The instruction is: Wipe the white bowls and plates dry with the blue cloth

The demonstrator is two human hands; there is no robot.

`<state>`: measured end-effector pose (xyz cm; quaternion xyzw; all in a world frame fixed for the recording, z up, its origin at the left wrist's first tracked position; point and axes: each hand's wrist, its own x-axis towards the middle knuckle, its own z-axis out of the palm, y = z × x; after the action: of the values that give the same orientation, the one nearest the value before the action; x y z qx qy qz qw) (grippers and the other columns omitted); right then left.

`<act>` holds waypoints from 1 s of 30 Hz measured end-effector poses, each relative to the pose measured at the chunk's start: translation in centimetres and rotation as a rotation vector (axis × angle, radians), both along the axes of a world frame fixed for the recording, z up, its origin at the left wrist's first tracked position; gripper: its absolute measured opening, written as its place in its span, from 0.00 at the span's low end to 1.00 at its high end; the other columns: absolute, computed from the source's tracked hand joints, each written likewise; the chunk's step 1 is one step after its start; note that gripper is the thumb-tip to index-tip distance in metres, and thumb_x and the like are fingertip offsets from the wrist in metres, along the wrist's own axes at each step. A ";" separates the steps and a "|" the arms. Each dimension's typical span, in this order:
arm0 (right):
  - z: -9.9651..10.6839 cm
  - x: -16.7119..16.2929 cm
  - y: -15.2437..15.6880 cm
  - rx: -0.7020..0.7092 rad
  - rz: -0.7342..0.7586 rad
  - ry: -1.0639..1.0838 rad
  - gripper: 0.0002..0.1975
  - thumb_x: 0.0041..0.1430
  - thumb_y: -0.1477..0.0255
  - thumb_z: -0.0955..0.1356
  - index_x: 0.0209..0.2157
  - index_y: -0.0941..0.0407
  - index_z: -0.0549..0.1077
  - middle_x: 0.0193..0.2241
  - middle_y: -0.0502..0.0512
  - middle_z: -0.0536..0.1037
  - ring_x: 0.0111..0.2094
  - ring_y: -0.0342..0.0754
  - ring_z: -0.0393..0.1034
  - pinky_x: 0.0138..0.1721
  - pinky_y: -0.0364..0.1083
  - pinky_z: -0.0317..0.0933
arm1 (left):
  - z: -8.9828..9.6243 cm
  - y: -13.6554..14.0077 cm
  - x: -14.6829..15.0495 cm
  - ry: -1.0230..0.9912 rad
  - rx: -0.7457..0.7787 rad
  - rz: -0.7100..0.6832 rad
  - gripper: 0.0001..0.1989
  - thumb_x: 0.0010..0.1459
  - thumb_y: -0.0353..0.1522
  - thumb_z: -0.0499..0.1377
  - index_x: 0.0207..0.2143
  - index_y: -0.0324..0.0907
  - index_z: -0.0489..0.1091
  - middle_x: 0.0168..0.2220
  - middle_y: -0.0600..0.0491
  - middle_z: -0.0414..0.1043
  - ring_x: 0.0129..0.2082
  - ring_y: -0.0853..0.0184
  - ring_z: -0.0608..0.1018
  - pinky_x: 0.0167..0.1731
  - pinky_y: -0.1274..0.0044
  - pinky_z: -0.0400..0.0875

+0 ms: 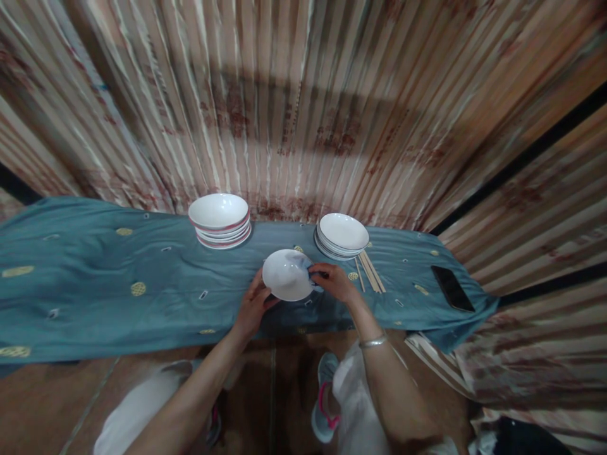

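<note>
A white bowl [284, 278] is tilted toward me above the near part of the table, its inside showing. My left hand [253, 303] grips its left rim, fingers underneath and thumb at the near edge. At the bowl's right rim, my right hand [332, 280] is closed with its fingers pinched on a thin bluish cloth [313, 277], partly hidden by the fingers. Behind and left stands a stack of white bowls [220, 221] with red-lined rims. A second stack of white dishes [342, 235] with dark rims sits behind my right hand.
Wooden chopsticks [373, 272] lie beside the right stack. A black phone [452, 288] rests near the right end of the table, which has a blue-green patterned cloth [165, 265]. A pleated curtain [284, 114] hangs close behind the table; dark poles stand at the sides.
</note>
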<state>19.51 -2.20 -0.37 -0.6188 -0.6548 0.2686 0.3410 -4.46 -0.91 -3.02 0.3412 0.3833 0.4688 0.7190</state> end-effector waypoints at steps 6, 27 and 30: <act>-0.6 -0.6 1.4 0.063 -0.130 -0.079 0.14 0.55 0.75 0.67 0.41 0.54 0.81 0.44 0.55 0.82 0.45 0.51 0.76 0.51 0.51 0.66 | 0.2 0.0 0.1 0.016 -0.005 0.000 0.36 0.45 0.35 0.68 0.59 0.51 0.67 0.61 0.49 0.67 0.62 0.48 0.67 0.50 0.57 0.76; -1.9 -4.4 5.6 0.118 -0.261 -0.306 0.14 0.62 0.79 0.64 0.44 0.56 0.78 0.48 0.61 0.80 0.50 0.52 0.73 0.55 0.50 0.64 | -0.1 -0.2 0.0 0.030 -0.003 -0.007 0.38 0.47 0.38 0.68 0.62 0.48 0.64 0.65 0.45 0.63 0.62 0.46 0.67 0.49 0.60 0.76; -2.1 -4.9 6.0 0.131 -0.252 -0.331 0.14 0.62 0.79 0.63 0.44 0.56 0.78 0.49 0.61 0.79 0.52 0.53 0.72 0.57 0.52 0.62 | -0.4 -0.1 0.0 0.030 -0.011 0.001 0.39 0.47 0.38 0.67 0.62 0.48 0.63 0.65 0.45 0.63 0.62 0.47 0.68 0.49 0.60 0.76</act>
<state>14.63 3.78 -2.45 -0.7079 -0.6352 0.0754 0.2994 -4.42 -1.01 -3.40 0.3439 0.3971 0.4618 0.7147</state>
